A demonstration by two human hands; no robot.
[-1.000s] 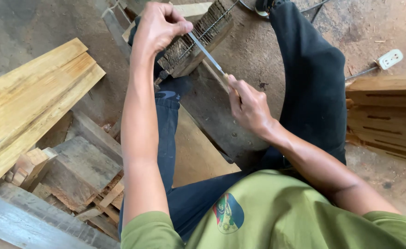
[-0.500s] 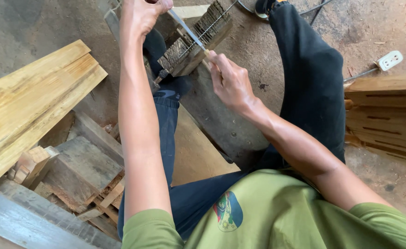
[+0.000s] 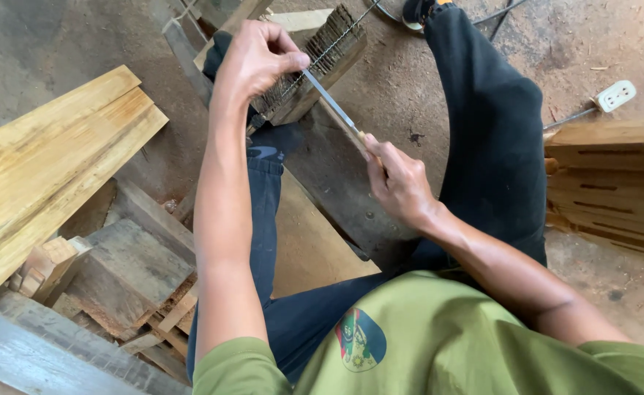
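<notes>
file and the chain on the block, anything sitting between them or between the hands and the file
Nothing visible does. The right hand grips the file's handle directly, and the left hand pinches the far tip of the file. The blade lies straight across the chain on the wooden block, with nothing between them.

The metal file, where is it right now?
In the head view, the metal file runs diagonally at upper centre, its handle in the right hand and its tip under the left hand, across the chain on the wooden block.

2 hands (image 3: 260, 58) – 1 file (image 3: 333, 106) – 1 chain (image 3: 322, 55) – 1 notched wood block (image 3: 337, 47) – 1 white socket (image 3: 615, 95).
</notes>
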